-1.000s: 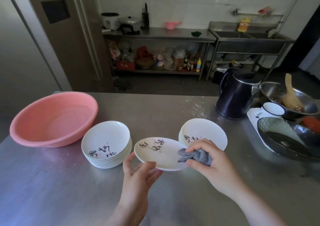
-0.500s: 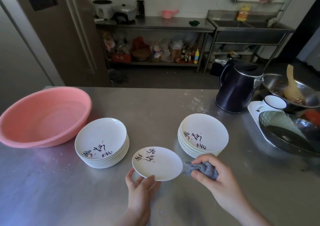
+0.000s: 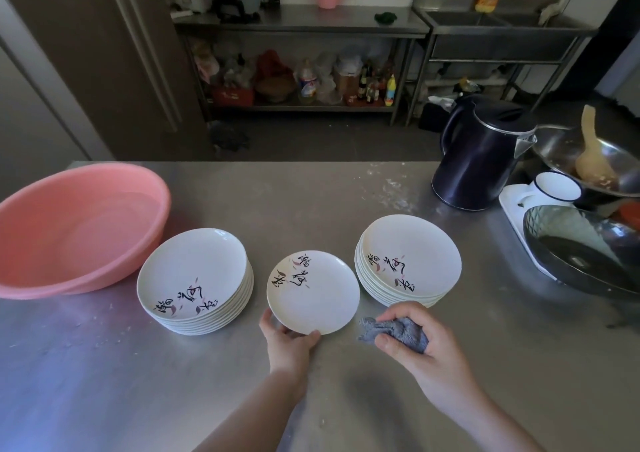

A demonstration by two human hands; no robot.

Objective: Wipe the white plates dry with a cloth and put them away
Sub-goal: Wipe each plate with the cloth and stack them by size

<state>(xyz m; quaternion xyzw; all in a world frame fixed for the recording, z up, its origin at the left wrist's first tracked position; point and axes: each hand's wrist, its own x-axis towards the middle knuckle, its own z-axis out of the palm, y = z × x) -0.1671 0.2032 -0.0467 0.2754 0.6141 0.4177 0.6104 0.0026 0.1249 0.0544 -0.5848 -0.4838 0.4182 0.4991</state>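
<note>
Left hand (image 3: 289, 342) pinches plate (image 3: 313, 292) by its near rim; right hand (image 3: 420, 346) clutches cloth (image 3: 394, 332). Risk: damp rim slips, plate drops onto counter (image 3: 311, 202).

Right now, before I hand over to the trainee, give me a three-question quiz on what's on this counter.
1. True or false: the right hand grips the grey cloth.
2. Which hand holds the single plate? A) left hand B) right hand C) neither
3. Fill in: the pink basin sits beside the ____ plate stack, not the right plate stack.

Key: 1 true; 2 A; 3 left
</note>
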